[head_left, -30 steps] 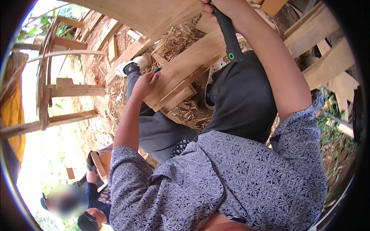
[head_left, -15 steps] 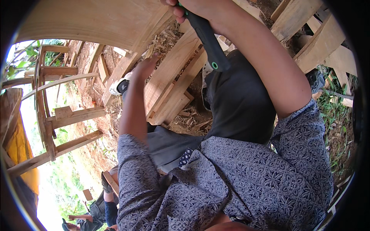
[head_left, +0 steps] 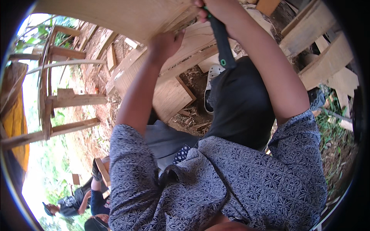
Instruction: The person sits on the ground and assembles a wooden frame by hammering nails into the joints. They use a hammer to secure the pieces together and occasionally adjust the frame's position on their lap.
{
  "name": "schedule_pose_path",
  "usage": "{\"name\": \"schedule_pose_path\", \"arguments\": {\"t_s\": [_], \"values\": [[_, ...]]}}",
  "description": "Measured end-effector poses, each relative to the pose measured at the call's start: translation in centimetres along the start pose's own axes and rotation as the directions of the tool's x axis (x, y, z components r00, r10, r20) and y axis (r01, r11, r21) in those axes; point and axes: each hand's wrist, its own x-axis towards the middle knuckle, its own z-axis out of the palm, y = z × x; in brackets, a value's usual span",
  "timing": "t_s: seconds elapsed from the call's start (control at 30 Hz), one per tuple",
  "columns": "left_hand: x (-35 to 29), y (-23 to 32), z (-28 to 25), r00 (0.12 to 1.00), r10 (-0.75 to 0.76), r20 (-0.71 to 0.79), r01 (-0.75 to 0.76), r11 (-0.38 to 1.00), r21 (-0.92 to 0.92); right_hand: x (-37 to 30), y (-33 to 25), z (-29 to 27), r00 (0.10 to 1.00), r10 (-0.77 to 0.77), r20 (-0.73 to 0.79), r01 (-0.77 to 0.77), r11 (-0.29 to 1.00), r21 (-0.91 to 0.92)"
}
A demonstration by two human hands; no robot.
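Note:
My right hand is closed around a black tool handle with green marks and a green-ringed hole at its butt. The tool's working end lies beyond the top of the picture, so its kind is hidden. My left hand is at the lower edge of a large, pale wooden panel, its thumb spread; the other fingers are mostly hidden. Wooden boards lie below the panel, between my left forearm and my bent, dark-trousered knee.
Thick timbers lie at the upper right. A wooden frame stands on the left, above reddish soil. Wood chips litter the ground near a light clog. Two other people are at the lower left.
My left hand has moved up and right to the panel's edge. The right hand, still gripping the handle, has shifted a little right in the picture. The view has shifted slightly.

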Motion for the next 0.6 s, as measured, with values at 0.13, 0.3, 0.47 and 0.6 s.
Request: {"name": "schedule_pose_path", "arguments": {"t_s": [0.13,0.3,0.47,0.6], "values": [[-0.6,-1.9,-5.6,0.997,0.073,0.027,-0.075,0.994,0.081,-0.1,0.1,-1.0,0.998,-0.056,-0.034,0.058,0.997,0.059],[-1.1,-6.2,-6.8,0.989,0.053,0.138,-0.077,0.982,0.173,-0.5,0.1,-1.9,0.997,-0.001,-0.077,0.005,0.999,0.040],[-1.7,-10.7,-4.6,0.962,0.170,0.212,-0.221,0.944,0.246,-1.3,-0.2,-2.9,0.996,0.034,-0.088,-0.030,0.999,0.045],[-2.4,-12.9,-1.3,0.932,0.284,0.225,-0.340,0.899,0.276,-1.3,-0.1,-2.5,0.997,0.026,-0.078,-0.021,0.997,0.069]]}}
